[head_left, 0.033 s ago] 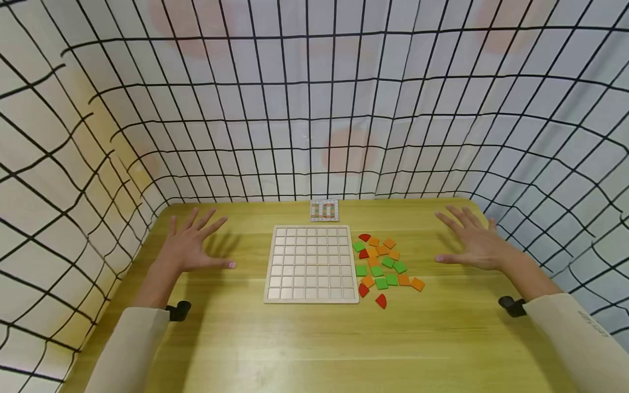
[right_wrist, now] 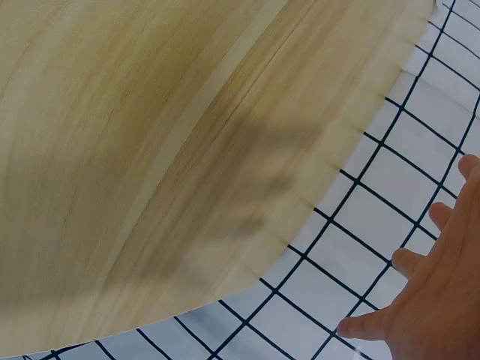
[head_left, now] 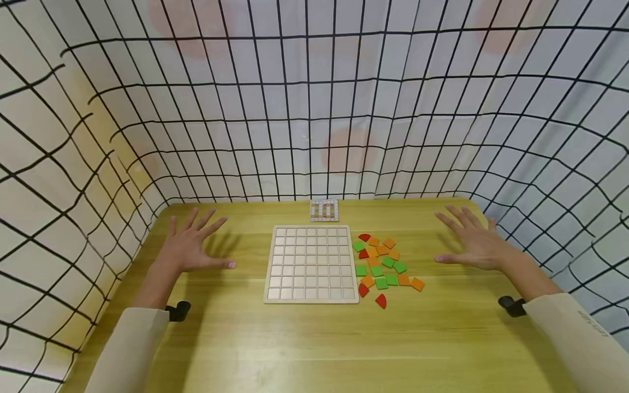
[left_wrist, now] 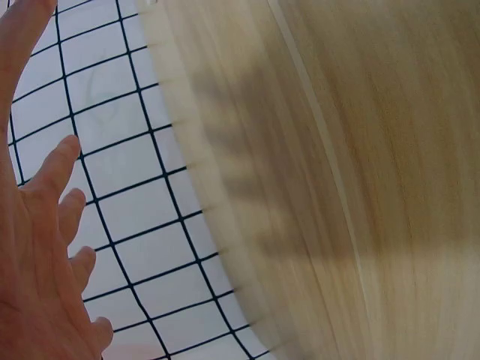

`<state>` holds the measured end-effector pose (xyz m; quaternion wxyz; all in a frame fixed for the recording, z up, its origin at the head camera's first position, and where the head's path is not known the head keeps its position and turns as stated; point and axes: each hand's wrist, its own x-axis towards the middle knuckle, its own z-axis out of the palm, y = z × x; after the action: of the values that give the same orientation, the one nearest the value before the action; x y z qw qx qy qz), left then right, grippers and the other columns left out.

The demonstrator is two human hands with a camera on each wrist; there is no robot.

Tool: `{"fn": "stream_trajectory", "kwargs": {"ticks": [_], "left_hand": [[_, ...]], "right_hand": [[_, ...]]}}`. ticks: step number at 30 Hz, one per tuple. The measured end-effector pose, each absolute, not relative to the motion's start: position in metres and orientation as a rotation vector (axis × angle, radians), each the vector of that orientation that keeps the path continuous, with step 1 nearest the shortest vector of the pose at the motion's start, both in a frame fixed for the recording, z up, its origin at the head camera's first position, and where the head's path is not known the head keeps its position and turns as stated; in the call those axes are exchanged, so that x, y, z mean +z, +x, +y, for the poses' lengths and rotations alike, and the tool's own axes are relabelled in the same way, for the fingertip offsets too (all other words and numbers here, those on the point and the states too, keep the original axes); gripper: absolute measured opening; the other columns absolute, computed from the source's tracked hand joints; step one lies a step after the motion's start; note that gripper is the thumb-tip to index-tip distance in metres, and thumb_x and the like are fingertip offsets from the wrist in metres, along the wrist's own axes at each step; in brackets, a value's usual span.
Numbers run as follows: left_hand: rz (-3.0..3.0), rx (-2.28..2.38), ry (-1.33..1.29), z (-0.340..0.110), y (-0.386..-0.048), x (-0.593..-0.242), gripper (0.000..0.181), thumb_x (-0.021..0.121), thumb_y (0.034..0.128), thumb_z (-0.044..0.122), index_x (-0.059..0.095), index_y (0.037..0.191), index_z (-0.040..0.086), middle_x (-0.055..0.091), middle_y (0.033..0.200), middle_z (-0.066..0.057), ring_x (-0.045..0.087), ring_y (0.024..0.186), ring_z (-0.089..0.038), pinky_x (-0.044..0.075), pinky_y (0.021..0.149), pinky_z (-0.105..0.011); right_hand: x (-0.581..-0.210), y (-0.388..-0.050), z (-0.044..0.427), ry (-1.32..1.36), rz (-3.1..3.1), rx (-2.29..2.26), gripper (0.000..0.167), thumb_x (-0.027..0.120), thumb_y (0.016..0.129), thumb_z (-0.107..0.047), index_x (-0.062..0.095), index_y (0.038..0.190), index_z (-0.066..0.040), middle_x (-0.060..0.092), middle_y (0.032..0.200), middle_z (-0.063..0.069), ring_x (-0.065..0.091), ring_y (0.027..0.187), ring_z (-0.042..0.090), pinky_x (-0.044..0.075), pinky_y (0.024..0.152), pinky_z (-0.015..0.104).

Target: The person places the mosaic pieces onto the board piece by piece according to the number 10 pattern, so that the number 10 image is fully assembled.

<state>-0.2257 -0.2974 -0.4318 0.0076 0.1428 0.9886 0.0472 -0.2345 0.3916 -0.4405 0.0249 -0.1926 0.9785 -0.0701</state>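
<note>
A pale square grid board [head_left: 310, 265] lies at the middle of the wooden table in the head view. Right of it is a loose spread of flat pieces: green squares such as one tile [head_left: 381, 283], orange squares such as another tile [head_left: 417, 284], and several red quarter-round pieces [head_left: 381, 301]. My left hand [head_left: 189, 248] hovers left of the board with fingers spread, holding nothing. On the other side my right hand [head_left: 474, 243], also spread and bare, hovers right of the pieces. Each wrist view shows its hand's fingers apart and the table's wood.
Behind the board lies a small card [head_left: 324, 210] printed with a coloured grid pattern. White walls with a black grid [head_left: 314, 109] enclose the back and sides of the wooden table [head_left: 314, 344]. A black wrist device [head_left: 512, 306] sits at the right cuff.
</note>
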Motion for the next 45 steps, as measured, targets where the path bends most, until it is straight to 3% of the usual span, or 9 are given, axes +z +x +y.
{"fn": "stream_trajectory", "kwargs": {"ticks": [6,14,20,28,37,45], "left_hand": [[3.119,0.149,0.446,-0.298,-0.226,-0.433,0.121,0.063,0.0686,0.092,0.022,0.165,0.032,0.004,0.176,-0.003,0.002,0.16,-0.044,-0.01,0.118,-0.078],[3.142,0.157,0.478,-0.295,-0.225,-0.438,0.119,0.066,0.0692,0.09,0.026,0.165,0.03,0.013,0.175,-0.007,0.011,0.159,-0.044,-0.002,0.12,-0.078],[3.126,0.177,0.529,-0.287,-0.225,-0.444,0.112,0.065,0.072,0.088,0.033,0.163,0.03,0.024,0.172,-0.011,0.027,0.153,-0.048,0.017,0.121,-0.075],[3.129,0.298,0.551,-0.273,-0.222,-0.463,0.109,0.066,0.0708,0.088,0.041,0.159,0.03,0.038,0.166,-0.01,0.039,0.147,-0.048,0.037,0.11,-0.075],[3.116,0.488,0.585,-0.251,-0.213,-0.478,0.102,0.072,0.0703,0.083,0.05,0.153,0.028,0.047,0.16,-0.01,0.045,0.143,-0.045,0.042,0.106,-0.074],[3.085,0.545,0.673,-0.231,-0.206,-0.489,0.102,0.074,0.069,0.083,0.052,0.153,0.029,0.052,0.156,-0.009,0.05,0.14,-0.042,0.04,0.112,-0.068]], "right_hand": [[-0.438,-0.235,0.392,-0.607,3.051,-0.223,0.106,0.069,0.089,-0.062,0.006,0.168,-0.029,0.0,0.175,0.013,0.016,0.151,0.059,0.005,0.101,0.095],[-0.445,-0.235,0.389,-0.579,3.075,-0.278,0.101,0.066,0.092,-0.061,0.007,0.168,-0.029,0.005,0.174,0.014,0.026,0.147,0.06,0.023,0.101,0.09],[-0.454,-0.239,0.379,-0.554,3.042,-0.437,0.094,0.065,0.095,-0.059,0.011,0.167,-0.033,0.01,0.173,0.016,0.023,0.151,0.056,0.031,0.102,0.086],[-0.47,-0.244,0.356,-0.576,3.016,-0.54,0.081,0.059,0.099,-0.059,0.033,0.162,-0.015,0.025,0.168,0.02,0.035,0.145,0.052,0.04,0.104,0.077],[-0.488,-0.259,0.324,-0.664,3.017,-0.688,0.065,0.065,0.099,-0.051,0.051,0.15,-0.014,0.041,0.159,0.017,0.047,0.14,0.045,0.042,0.108,0.07],[-0.493,-0.27,0.283,-0.671,3.006,-0.778,0.053,0.068,0.1,-0.039,0.06,0.142,-0.008,0.052,0.149,0.018,0.059,0.125,0.042,0.049,0.104,0.065]]}}
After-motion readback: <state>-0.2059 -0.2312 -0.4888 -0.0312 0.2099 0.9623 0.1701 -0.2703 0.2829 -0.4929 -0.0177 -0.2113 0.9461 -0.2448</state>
